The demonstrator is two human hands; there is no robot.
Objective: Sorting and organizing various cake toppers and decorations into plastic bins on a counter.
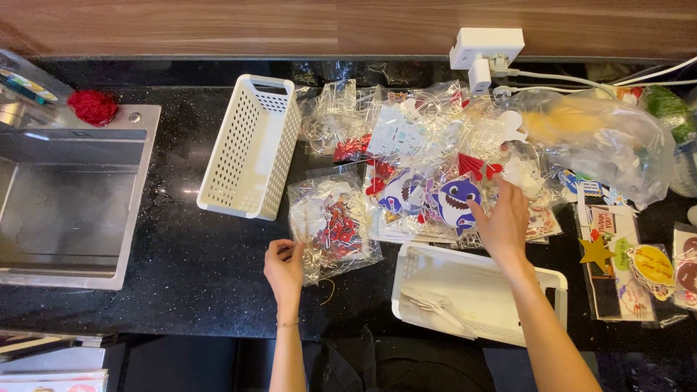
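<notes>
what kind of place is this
Probably a home kitchen counter: a steel sink set into a black speckled countertop, with a wall socket adapter above. Party decoration packets cover it.

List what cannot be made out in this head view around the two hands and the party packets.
- Right hand: its fingertips lie on the shark cutouts; any grip is hidden beneath the hand.
- Left hand: fingers curl at the edge of the clear packet; the pinch is too small to confirm.
- Near white basket: the right forearm covers part of it.
- Sink: cut off by the left edge.
</notes>
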